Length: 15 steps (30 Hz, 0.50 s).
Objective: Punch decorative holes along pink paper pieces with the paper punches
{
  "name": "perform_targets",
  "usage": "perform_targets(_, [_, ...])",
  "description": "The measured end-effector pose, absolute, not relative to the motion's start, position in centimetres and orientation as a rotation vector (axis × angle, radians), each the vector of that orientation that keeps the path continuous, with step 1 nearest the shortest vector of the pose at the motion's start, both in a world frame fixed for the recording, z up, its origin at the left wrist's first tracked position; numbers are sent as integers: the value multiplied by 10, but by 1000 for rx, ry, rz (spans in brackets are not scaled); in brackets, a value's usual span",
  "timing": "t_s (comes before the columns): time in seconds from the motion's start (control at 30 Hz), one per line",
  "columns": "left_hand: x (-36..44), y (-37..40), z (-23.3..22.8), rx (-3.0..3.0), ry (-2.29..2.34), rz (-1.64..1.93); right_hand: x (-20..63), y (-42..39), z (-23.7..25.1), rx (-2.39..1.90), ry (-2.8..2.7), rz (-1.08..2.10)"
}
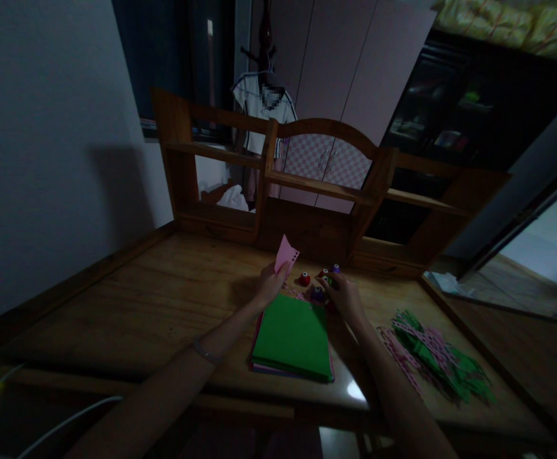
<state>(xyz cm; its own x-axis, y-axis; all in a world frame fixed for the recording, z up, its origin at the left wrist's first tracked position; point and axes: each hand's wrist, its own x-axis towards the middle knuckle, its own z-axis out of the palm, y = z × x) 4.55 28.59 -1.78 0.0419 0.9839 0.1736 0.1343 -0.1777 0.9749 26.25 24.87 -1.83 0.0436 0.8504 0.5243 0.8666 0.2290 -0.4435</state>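
Head view: dim room, a wooden table (pixel 164 299) with a shelf unit (pixel 317 185) at its back.
Pink paper: a small pink paper (pixel 285 254) with a row of holes along one edge, held upright above the table, just behind the paper stack.
Left hand: the left hand (pixel 271 285) pinches the pink paper's lower edge between its fingers; a bracelet (pixel 204 350) sits on the wrist.
Right hand: the right hand (pixel 343 295) rests palm down among the punches, fingers curled; whether it grips one, I cannot tell.
Punches: small craft punches (pixel 304 278), red, purple and green, clustered between the two hands on the table.
Paper stack: a paper stack (pixel 292 338) with a green sheet on top, pink edges showing beneath, lying near the front edge below both hands.
Strips: a heap of green and pink paper strips (pixel 434 354) to the right, apart from the stack.
Background: a white garment (pixel 262 111) hangs behind the shelf unit.
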Motion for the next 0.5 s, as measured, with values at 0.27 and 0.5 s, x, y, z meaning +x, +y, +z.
perform_targets(0.27, [47,288,-22,1498,1228,1291,264,249,-19,-1650,-1879,-6])
perform_targets(0.5, [48,284,-18,1462,1206,1299,263,248,-19,-1627,-1913,-14])
